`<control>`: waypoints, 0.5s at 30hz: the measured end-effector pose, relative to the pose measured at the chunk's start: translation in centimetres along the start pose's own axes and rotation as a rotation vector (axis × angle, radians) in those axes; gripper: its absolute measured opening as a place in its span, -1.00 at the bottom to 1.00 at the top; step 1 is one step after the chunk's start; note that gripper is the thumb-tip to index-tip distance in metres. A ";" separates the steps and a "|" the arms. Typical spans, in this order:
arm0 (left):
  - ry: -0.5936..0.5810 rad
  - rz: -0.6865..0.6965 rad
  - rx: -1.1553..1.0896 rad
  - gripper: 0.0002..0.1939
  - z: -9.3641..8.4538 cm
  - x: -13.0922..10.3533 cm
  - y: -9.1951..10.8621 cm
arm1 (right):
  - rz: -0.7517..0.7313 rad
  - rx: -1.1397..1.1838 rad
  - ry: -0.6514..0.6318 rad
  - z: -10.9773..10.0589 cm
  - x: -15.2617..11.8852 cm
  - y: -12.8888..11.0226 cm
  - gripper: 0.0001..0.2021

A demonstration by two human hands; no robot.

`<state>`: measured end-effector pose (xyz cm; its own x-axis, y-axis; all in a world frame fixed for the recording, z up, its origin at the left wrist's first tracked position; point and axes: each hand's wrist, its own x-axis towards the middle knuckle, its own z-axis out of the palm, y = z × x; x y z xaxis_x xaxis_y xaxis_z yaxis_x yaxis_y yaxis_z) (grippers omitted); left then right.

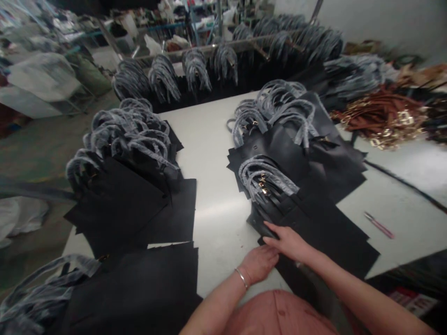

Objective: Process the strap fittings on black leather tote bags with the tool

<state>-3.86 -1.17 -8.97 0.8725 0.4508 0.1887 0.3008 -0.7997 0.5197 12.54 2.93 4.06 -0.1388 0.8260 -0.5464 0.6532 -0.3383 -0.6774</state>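
Observation:
My left hand (258,264), with a silver bangle at its wrist, has its fingers curled at the near left edge of a black leather panel (289,273). Right beside it, my right hand (291,242) grips the same panel's edge, index finger and thumb on the dark material; its other fingers are mostly hidden. Beneath and beyond lies a stack of black panels (328,228). Grey-wrapped handles (268,174) with gold-coloured metal fittings curve over the stack's far end.
More black panels with wrapped handles (279,107) lie farther back, others (129,135) at left. Pink-handled snippers (379,225) rest on the white table (220,200) at right. Brown straps with gold buckles (384,116) are heaped at the far right. Behind, handles hang over a rail (209,49).

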 end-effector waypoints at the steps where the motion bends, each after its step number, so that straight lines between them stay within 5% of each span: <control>1: 0.016 -0.005 -0.007 -0.72 -0.1 0.0 0.1 | -0.017 0.018 0.019 -0.2 -0.3 0.0 -0.38; 8: 0.091 -0.264 0.070 -0.77 -0.2 3.5 2.8 | 0.164 0.265 0.266 -5.0 -5.3 5.9 -0.32; 15: 0.028 -0.096 0.111 -0.45 0.3 8.2 3.6 | 0.261 0.425 0.361 -7.2 -4.8 10.4 -0.36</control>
<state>4.46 -0.48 -5.77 0.8271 0.5370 0.1662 0.4245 -0.7904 0.4416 25.38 -1.26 3.17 0.2950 0.7667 -0.5702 0.2672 -0.6391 -0.7212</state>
